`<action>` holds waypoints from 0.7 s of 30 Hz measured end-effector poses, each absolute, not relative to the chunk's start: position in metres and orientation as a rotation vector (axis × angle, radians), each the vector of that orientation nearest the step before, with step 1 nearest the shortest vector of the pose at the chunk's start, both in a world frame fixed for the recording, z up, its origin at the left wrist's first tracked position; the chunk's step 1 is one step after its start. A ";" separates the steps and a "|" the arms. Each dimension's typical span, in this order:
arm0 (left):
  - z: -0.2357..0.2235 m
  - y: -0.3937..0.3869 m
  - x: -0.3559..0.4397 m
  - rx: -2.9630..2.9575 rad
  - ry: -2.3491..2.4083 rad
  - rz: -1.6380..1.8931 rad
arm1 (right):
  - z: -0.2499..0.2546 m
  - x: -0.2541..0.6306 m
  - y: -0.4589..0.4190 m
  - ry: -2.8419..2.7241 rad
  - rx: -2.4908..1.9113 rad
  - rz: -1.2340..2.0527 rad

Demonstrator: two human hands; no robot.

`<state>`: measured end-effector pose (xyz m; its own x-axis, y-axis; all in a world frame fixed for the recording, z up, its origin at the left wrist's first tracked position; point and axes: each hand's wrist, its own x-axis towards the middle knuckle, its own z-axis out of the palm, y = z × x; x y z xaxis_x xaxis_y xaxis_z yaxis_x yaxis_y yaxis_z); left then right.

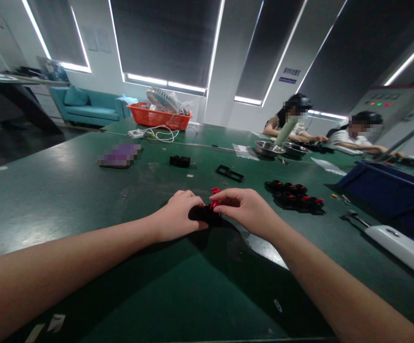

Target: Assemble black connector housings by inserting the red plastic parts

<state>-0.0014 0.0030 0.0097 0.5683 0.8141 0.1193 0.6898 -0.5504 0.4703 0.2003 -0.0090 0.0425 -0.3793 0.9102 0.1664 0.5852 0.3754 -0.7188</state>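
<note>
My left hand [180,216] is closed around one end of a black plastic part [207,215] low over the green table. Between the thumb and fingers of my right hand [243,207] is a small red plastic piece [213,205], held at the top of the black part. Whether the red piece sits in the black part or only touches it, I cannot tell. Just beyond my fingers lies another red piece [215,190]. Farther off are a black rectangular frame [230,173] and a black block [180,161]. To the right, several black parts with red pieces [294,196] lie grouped together.
A blue bin [389,195] and a white-handled tool [400,245] are at the right. Metal bowls [269,149] stand near two people working across the green table [150,286]. An orange basket [159,117], a white cable [164,134] and a purple flat object [119,156] lie toward the back left.
</note>
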 end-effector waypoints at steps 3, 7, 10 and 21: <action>0.009 0.003 -0.001 2.429 1.230 0.447 | 0.042 0.200 -0.009 -2.086 -1.276 0.770; 0.007 0.004 -0.001 2.431 1.220 0.467 | 0.041 0.201 -0.008 -2.085 -1.266 0.768; 0.007 0.005 -0.001 2.437 1.215 0.470 | 0.040 0.201 -0.008 -2.085 -1.270 0.760; 0.006 0.004 -0.002 2.435 1.209 0.491 | 0.039 0.201 -0.008 -2.080 -1.280 0.753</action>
